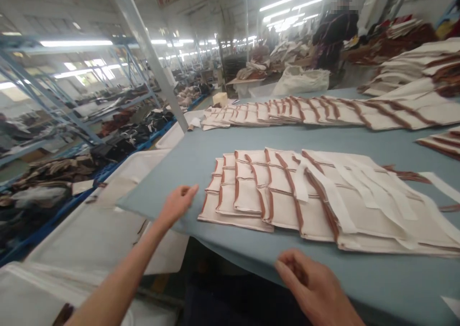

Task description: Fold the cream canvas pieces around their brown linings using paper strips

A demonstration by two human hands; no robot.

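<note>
Overlapping cream fabric pieces [247, 194] with brown edging lie in a fanned row on the blue-grey table [172, 163]. My left hand [179, 202] hovers just left of the row's end, apart from the fabric. Its fingers are curled in, and I see nothing in them. Over the near table edge is my right hand [309, 280], fingers loosely curled toward the thumb, also with nothing visible inside. White strips [336, 201] rest across the right part of the row. Brown strips [409, 174] lie behind it.
A second row of cream and brown pieces [273, 110] runs along the far side of the table. Piled fabric [406, 69] sits at the back right. A metal post [151, 52] rises beyond the left end. White bins [86, 235] stand left; a person [334, 33] stands behind.
</note>
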